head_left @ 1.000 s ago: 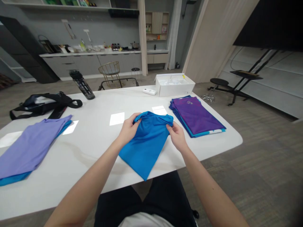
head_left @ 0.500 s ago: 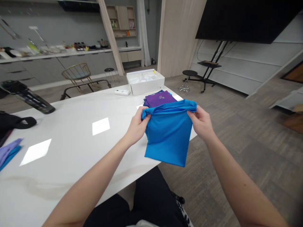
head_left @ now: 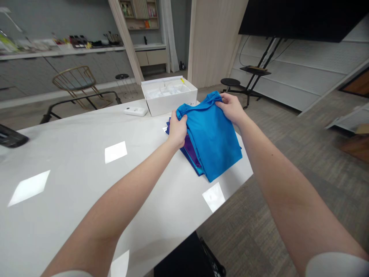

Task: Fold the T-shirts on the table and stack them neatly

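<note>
- The white table spreads nearest, smooth and glossy; fabric probably slides on it easily.
- The blue cloth lies over the stack of folded fabric near the table's right edge, its lower edge toward the wearer, its top lifted by both hands. It looks light, soft and limp, hard to break but easy to crease; the layers may slip apart if only one is caught.
- The left hand pinches the cloth's left top corner between thumb and fingers.
- The right hand, farther off, pinches the right top corner. These two corners seem the best hold, taking all layers and keeping the gathered top edge stretched between them.
- Beyond, the white box stands near the left hand, with a small white device just beside it.
- Against half a second ago, the cloth is farther from the wearer: it hung before the stack, whose printed purple top showed, and now covers most of it. The lilac fabric at left is out of view.
</note>
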